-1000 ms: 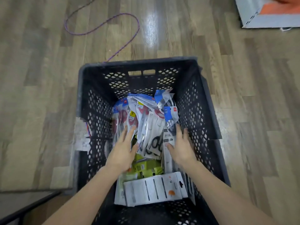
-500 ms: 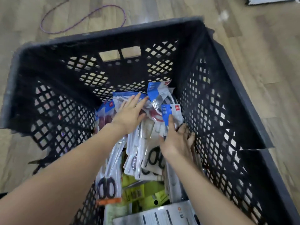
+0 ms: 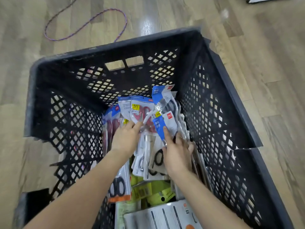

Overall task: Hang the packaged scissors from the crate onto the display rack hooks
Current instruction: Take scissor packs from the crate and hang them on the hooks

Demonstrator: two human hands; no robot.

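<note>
Several packaged scissors [image 3: 140,113] with blue header cards stand bunched in the far end of a black lattice crate [image 3: 219,113]. My left hand [image 3: 127,139] reaches into the bunch, its fingertips touching a pack of red-handled scissors. My right hand [image 3: 177,151] grips the right side of the bunch, thumb pressed on a blue-labelled pack [image 3: 160,128] and fingers curled behind it. A pack of black-handled scissors [image 3: 118,187] with an orange base lies under my left forearm. No display rack is in view.
Yellow-green packs [image 3: 148,190] and a white boxed item [image 3: 165,215] fill the crate's near end. The crate stands on a wooden floor, with a purple cord [image 3: 85,23] looped beyond it. A white object [image 3: 264,0] sits at the top right edge.
Both hands went from hovering open over the packs down into the bunch. My right thumb now lies on the blue-labelled pack. The view has dropped closer to the crate.
</note>
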